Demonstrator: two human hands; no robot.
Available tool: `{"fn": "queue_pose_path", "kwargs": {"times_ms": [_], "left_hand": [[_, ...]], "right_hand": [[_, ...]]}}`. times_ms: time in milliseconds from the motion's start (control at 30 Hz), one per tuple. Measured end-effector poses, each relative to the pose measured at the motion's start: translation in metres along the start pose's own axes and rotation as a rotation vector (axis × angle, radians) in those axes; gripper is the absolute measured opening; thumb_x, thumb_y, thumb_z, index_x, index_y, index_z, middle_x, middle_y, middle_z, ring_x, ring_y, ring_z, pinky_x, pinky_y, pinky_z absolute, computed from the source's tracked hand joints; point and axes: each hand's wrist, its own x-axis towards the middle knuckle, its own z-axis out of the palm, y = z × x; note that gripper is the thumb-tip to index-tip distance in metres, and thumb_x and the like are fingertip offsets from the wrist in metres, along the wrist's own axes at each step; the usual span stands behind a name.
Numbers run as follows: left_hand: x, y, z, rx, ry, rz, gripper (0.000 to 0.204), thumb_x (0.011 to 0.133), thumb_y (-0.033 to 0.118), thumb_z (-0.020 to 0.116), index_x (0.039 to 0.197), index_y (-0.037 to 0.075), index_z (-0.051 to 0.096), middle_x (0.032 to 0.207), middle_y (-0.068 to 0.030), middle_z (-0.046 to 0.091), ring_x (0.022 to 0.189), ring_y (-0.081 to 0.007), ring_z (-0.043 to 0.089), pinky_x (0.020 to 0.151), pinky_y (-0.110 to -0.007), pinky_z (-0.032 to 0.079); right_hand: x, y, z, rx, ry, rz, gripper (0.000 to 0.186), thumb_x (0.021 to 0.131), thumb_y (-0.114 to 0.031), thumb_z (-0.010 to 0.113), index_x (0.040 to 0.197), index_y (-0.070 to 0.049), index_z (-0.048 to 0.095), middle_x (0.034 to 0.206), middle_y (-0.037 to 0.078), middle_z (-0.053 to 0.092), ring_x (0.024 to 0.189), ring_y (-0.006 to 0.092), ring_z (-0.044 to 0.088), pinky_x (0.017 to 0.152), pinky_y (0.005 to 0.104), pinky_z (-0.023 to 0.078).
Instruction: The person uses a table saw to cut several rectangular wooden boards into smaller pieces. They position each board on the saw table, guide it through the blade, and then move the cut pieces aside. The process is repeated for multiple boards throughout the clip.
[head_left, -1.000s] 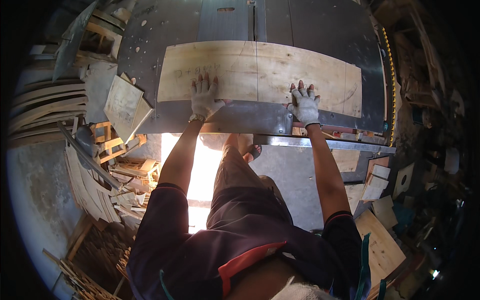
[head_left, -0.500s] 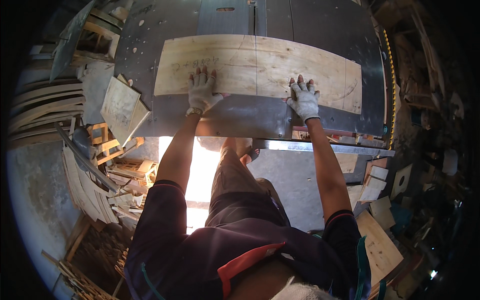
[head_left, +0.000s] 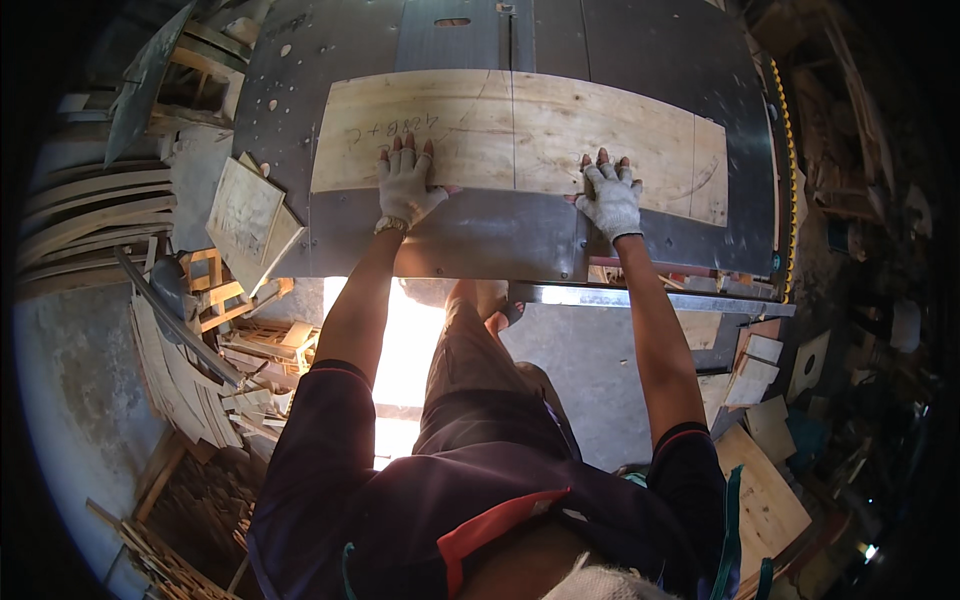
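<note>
A long pale plywood board (head_left: 600, 112), marked with pencil lines and handwriting, lies on the dark metal machine table (head_left: 480, 245), back from its front edge. My left hand (head_left: 408, 190), in a light fingerless glove, rests on the board's near left part, fingers spread and pointing away from me, thumb out to the side. My right hand (head_left: 608, 198), gloved the same way, lies on the near right part with fingers apart. Both palms reach over the board's near edge. A narrow slot (head_left: 513, 40) runs in the table beyond the board.
A metal rail (head_left: 730, 303) runs below the table's front. A yellow toothed strip (head_left: 785, 180) lines its right side. Curved wood pieces (head_left: 95, 200), offcuts (head_left: 250, 215) and a dark crate (head_left: 190, 500) crowd the left. A plywood sheet (head_left: 765, 500) lies at lower right.
The board and both my hands have moved a little forward over the table, away from its front edge, chiefly between one and half a second ago. My fingers remain spread on it.
</note>
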Motion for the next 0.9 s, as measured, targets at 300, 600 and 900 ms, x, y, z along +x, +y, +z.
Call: {"fn": "queue_pose_path", "kwargs": {"times_ms": [300,600,900], "left_hand": [[0.004,-0.002,0.0,-0.011,-0.027,-0.009,0.102,0.073,0.071,0.078,0.153,0.014,0.055,0.162,-0.0231,0.045,0.151,-0.0421,0.04,0.125,-0.059,0.026],[0.006,-0.004,0.002,-0.03,-0.019,-0.009,0.103,0.072,0.07,0.079,0.154,0.013,0.054,0.161,-0.0238,0.046,0.151,-0.0416,0.04,0.125,-0.059,0.025],[0.01,-0.005,0.002,-0.015,0.011,0.014,0.088,0.072,0.071,0.079,0.136,0.012,0.064,0.153,-0.0235,0.053,0.147,-0.0428,0.044,0.119,-0.062,0.031]], "right_hand": [[-0.003,-0.007,-0.009,-0.002,-0.043,0.026,0.08,0.082,-0.06,0.08,0.15,-0.026,0.055,0.173,0.008,0.032,0.156,0.0497,0.027,0.116,0.0763,0.027],[-0.001,-0.007,-0.007,0.004,-0.016,0.029,0.082,0.081,-0.063,0.079,0.15,-0.026,0.055,0.172,0.008,0.035,0.155,0.0507,0.028,0.116,0.0753,0.028],[0.003,-0.001,0.006,0.039,0.06,0.006,0.082,0.078,-0.062,0.082,0.149,-0.028,0.056,0.169,0.008,0.039,0.156,0.0508,0.026,0.114,0.078,0.026]]}}
